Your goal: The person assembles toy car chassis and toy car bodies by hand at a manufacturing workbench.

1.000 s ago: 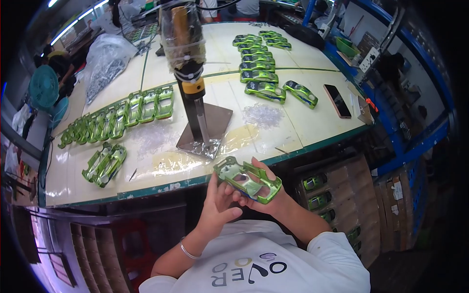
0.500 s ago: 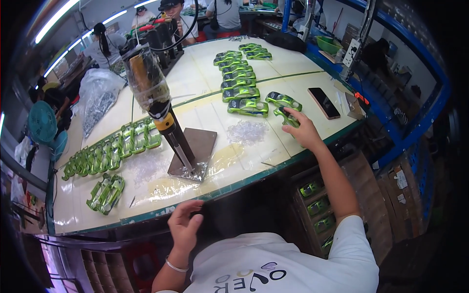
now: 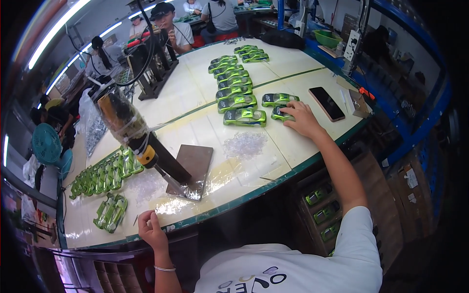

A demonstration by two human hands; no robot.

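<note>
My right hand (image 3: 304,120) is closed on a green toy car body (image 3: 281,113) at the right of the table, its fingers covering part of it. Just behind lies another green toy car body (image 3: 279,99). To the left a column of similar car bodies (image 3: 236,101) runs away from me. My left hand (image 3: 153,231) hovers at the near table edge with loosely bent fingers, thumb apart, and nothing visible in it. Close to it lie a few green car frames (image 3: 111,213); a row of more green frames (image 3: 100,178) stretches behind them.
A tool wrapped in clear film (image 3: 128,122) stands on a brown base plate (image 3: 193,166). Small clear parts (image 3: 244,145) are heaped mid-table. A phone (image 3: 326,103) lies right. Below is a compartmented box (image 3: 312,215) with green cars. Several people sit beyond the table.
My right hand has set the car body down level beside the other one, which now lies straighter. My left hand has moved left toward the green frames. The head view has shifted slightly.
</note>
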